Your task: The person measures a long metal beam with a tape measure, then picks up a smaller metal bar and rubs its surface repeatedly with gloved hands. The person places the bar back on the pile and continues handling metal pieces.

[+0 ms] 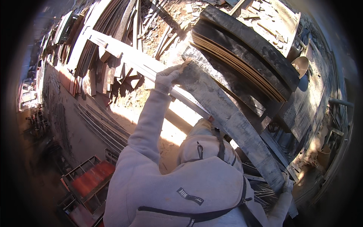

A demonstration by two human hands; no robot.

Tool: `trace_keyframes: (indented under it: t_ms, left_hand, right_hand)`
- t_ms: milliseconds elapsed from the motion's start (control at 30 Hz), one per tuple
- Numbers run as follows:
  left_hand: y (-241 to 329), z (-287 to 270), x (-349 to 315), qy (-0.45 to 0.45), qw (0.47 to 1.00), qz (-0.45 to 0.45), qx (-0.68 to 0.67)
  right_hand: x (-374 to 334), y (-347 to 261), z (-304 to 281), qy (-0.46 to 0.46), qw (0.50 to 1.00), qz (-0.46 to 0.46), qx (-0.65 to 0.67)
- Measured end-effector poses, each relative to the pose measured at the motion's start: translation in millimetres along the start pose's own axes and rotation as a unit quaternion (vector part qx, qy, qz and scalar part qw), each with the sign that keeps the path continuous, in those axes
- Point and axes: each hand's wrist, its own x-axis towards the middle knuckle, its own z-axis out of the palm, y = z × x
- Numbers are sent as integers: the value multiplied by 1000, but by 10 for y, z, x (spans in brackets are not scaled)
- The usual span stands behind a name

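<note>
A long, grey, scuffed board (230, 113) slants across in front of my body, from upper middle down to lower right. My left hand (168, 76), in a pale glove, is closed on its far left end, where the edge looks splintered. At the opposite end my right hand (286, 185) grips the board's edge, its fingers partly hidden. Under the board and to its left runs a bright, straight metal beam (141, 65), close below my left hand. Beyond the board lies a stack of dark panels (242, 56) with brown edges.
Piled planks (113, 26) and short wood offcuts (100, 77) lie at the upper left. Long thin bars (100, 123) rest on the ground at left. A red-topped metal frame (92, 181) stands lower left. Wood scraps (264, 20) litter the far ground.
</note>
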Motion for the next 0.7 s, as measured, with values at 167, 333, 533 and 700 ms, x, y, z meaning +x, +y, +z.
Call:
trace_keyframes:
  t_ms: [167, 333, 533, 700]
  left_hand:
    - [-513, -10, 188, 102, 978, -3, 179]
    - [-878, 376, -115, 68, 762, 65, 640]
    - [-1220, 1165, -662, -155, 680, 225, 680]
    - [-1455, 1602, -819, -293, 617, 213, 699]
  right_hand:
    - [133, -219, -431, -54, 945, 304, 110]
    - [290, -28, -699, -19, 962, 263, 75]
    - [688, 475, -551, 90, 985, 147, 22]
    - [1137, 634, -675, -112, 968, 210, -83]
